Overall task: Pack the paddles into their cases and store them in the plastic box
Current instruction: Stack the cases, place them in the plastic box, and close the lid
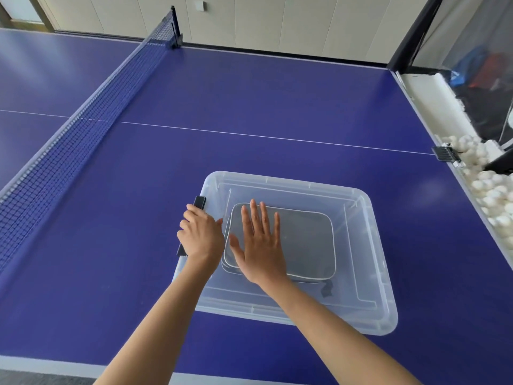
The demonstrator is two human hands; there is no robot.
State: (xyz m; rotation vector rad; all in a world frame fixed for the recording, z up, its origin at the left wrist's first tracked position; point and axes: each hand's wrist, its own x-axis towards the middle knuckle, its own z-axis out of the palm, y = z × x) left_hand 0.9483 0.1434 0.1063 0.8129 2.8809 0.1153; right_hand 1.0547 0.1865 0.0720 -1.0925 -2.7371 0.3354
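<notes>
We start with the blue tabletop (277, 101), a table-tennis table with its net (83, 129) running away on our left and a trough of white balls (488, 187) along the right edge. On the near half sits the clear plastic box (369, 273), and it appears to have its lid on: the surface under our palm looks like a translucent cover with moulded ridges, though we cannot be fully sure of that. Through it we see grey zipped cases (305, 240) lying flat, seemingly two stacked, with their long axis running left to right across the box. No loose paddles are in view, so we judge the packing itself done.

Our right hand (258, 245) lies spread flat, fingers fully extended, pressing down on the left part of the top directly over the cases; it grips nothing. Our left hand (201, 237) is curled over the box's left short edge, fingers bent around the dark latch (199, 202) there, though how firmly it has hold of it we cannot tell.

The coming move, we judge, turns on that latch: it lies just left of the flat hand, under our left hand, which is the nearer one. The opposite edge lies well to the right, closer to our right arm.
</notes>
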